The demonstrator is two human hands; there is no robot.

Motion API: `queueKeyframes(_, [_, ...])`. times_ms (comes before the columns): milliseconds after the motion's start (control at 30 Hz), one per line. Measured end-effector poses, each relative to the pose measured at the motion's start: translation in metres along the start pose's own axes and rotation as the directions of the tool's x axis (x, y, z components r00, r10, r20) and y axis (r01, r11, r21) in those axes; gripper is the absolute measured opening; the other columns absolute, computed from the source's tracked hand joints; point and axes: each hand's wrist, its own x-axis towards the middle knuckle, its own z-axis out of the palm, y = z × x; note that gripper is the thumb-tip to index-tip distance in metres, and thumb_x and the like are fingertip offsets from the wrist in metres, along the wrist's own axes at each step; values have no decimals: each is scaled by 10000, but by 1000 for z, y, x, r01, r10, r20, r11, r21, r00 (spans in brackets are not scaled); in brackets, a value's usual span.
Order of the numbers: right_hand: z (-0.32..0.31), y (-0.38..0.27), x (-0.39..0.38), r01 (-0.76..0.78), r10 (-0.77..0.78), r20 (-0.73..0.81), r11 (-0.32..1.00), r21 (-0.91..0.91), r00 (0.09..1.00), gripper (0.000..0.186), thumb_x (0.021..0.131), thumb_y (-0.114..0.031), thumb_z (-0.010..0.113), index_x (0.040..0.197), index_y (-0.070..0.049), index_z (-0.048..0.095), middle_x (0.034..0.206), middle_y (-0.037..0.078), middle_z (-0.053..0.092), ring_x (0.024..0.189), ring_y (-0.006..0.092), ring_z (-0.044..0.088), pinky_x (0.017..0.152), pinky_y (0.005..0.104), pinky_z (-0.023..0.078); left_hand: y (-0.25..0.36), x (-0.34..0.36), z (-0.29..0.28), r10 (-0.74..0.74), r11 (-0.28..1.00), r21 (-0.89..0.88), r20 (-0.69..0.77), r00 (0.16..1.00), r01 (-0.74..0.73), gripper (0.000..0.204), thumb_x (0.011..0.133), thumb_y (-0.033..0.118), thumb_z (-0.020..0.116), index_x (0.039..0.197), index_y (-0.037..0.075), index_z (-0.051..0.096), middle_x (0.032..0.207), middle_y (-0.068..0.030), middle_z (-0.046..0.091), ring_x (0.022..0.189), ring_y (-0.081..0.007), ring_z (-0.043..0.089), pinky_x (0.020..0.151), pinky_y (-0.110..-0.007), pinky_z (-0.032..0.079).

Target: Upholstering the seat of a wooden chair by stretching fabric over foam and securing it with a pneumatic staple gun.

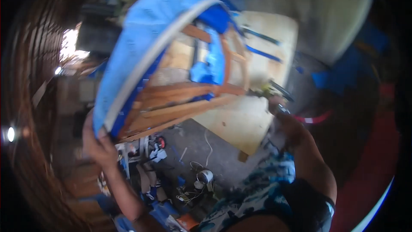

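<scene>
A wooden furniture frame (180, 96) with light blue fabric (150, 21) stretched over its outer side is tilted up in front of me. Pale piping runs along its curved edge, and darker blue cloth shows inside between the wooden bars. My left hand (101, 146) grips its lower left corner, thumb on the near side and fingers mostly behind. My right hand (279, 107) is closed near the frame's right end, blurred. A dark, narrow object (281, 91) sticks out just beyond it; I cannot make out what it is or whether the hand also touches the frame.
Cream-coloured panels (240, 124) lie below and behind the frame, with dark and blue strips (264, 53) on the far one. A white bucket-like container (205, 176), cords and scraps litter the grey floor. Another person's legs (148, 178) show at lower left. Blue scraps (339, 75) lie at right.
</scene>
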Motion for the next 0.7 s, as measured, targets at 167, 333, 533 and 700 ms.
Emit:
queueKeyframes(167, [9,33,79,-504,508,-29,843,-187,861,697,986,-302,604,1633,-237,353,1589,219,461,1370,452,520,1105,537,465,-3,1,2,-3,999,-35,-62,998,0,566,1032,445,593,1281,-62,628,1183,-244,725,1115,-352,709,987,-428,530])
queueKeyframes(333, [-15,-28,101,-463,413,-210,788,-405,886,529,988,-369,626,1481,-182,576,1325,215,671,1229,420,623,1047,551,478,-8,1,8,-14,988,-155,-115,993,-4,504,958,381,718,1225,-39,635,1176,-234,733,1075,-348,722,960,-425,542])
queueKeyframes(533, [-225,-294,97,526,-450,-497,850,17,742,241,850,-129,766,1074,-43,743,1058,171,715,928,363,677,798,465,543,5,3,5,0,1000,7,-128,992,1,459,882,335,798,1188,16,676,1165,-167,740,1022,-368,715,892,-411,548])
queueKeyframes(700, [-361,-448,109,573,-695,-544,709,-411,470,191,937,-216,718,1065,-77,745,1059,117,711,1030,307,646,894,462,484,22,0,13,35,999,41,-266,963,-24,434,864,303,825,1205,79,676,1163,-85,741,1064,-329,698,1003,-475,501])
